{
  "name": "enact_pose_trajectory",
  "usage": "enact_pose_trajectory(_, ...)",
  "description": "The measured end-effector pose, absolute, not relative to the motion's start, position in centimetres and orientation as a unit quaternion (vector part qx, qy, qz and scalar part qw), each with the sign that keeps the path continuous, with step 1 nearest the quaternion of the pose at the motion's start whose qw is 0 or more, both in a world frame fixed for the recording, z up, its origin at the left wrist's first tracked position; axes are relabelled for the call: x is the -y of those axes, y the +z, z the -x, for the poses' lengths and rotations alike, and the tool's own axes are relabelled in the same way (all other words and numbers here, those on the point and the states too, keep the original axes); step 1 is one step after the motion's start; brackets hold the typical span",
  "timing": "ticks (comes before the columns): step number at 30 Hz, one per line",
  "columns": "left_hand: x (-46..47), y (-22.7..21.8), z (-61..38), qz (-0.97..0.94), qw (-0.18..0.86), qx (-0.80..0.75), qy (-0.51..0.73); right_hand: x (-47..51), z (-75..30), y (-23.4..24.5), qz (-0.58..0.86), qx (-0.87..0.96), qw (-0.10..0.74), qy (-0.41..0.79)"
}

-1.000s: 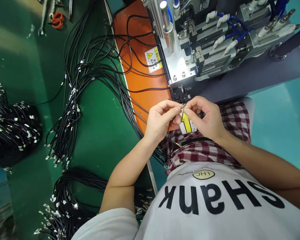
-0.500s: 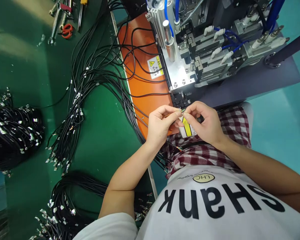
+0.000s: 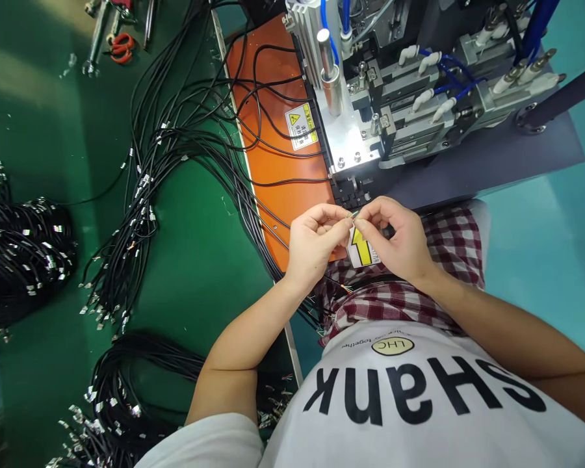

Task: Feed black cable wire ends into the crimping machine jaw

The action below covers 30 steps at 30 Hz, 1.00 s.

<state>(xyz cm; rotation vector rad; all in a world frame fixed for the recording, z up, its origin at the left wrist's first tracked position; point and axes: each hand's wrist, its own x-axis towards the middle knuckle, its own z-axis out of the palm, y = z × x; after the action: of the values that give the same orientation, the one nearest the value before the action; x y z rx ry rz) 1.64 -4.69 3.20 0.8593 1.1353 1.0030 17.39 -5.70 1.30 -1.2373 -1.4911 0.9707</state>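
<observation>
My left hand (image 3: 314,244) and my right hand (image 3: 400,240) meet in front of the machine, thumbs and forefingers pinched together on the thin coloured wire ends (image 3: 354,215) of a black cable. The wire tips sit just below the dark jaw block (image 3: 351,188) of the machine. Beneath my fingers lies a white label with a yellow arrow (image 3: 361,249). The cable itself is mostly hidden by my hands.
A metal machine with cylinders and blue hoses (image 3: 400,84) stands on an orange plate (image 3: 273,149). Several black cables with metal ends (image 3: 141,214) spread over the green table. Bundles lie at the left (image 3: 19,253) and bottom left (image 3: 127,396). Tools and red-handled scissors (image 3: 119,45) lie top left.
My hands stay pinched on the wire ends at the same spot before the machine. Only the view has shifted slightly.
</observation>
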Motion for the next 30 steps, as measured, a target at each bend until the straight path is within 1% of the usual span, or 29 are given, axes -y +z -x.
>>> enact_pose_trajectory(5,4.8,3.5,-1.6,-0.405,0.624,-0.504,0.439,5.6,-17.4,1.3,0.506,0.61,0.47,0.388)
enact_pose_trajectory(10,4.8,3.8,-1.7,-0.386,0.631,-0.5,0.451,5.6,-17.2,1.4,0.508,0.616,0.47,0.375)
enact_pose_trajectory(12,4.9,3.9,-1.8,-0.363,0.646,-0.499,0.449,5.8,-16.9,1.3,0.511,0.629,0.469,0.352)
enact_pose_trajectory(16,5.0,4.0,-1.9,-0.321,0.676,-0.5,0.436,6.3,-16.2,0.9,0.509,0.674,0.465,0.264)
enact_pose_trajectory(18,5.1,4.0,-1.9,-0.31,0.684,-0.496,0.437,6.3,-16.3,1.0,0.503,0.693,0.456,0.243)
enact_pose_trajectory(20,5.1,3.9,-1.8,-0.311,0.685,-0.494,0.437,6.2,-16.7,1.2,0.498,0.69,0.443,0.282)
enact_pose_trajectory(24,5.1,4.0,-1.6,-0.339,0.676,-0.495,0.428,5.5,-18.0,2.0,0.493,0.634,0.434,0.408)
enact_pose_trajectory(26,5.1,4.1,-1.5,-0.354,0.671,-0.499,0.419,5.1,-18.2,2.2,0.492,0.627,0.442,0.411)
enact_pose_trajectory(30,4.8,4.1,-1.2,-0.398,0.651,-0.514,0.392,4.8,-18.1,2.2,0.488,0.652,0.443,0.374)
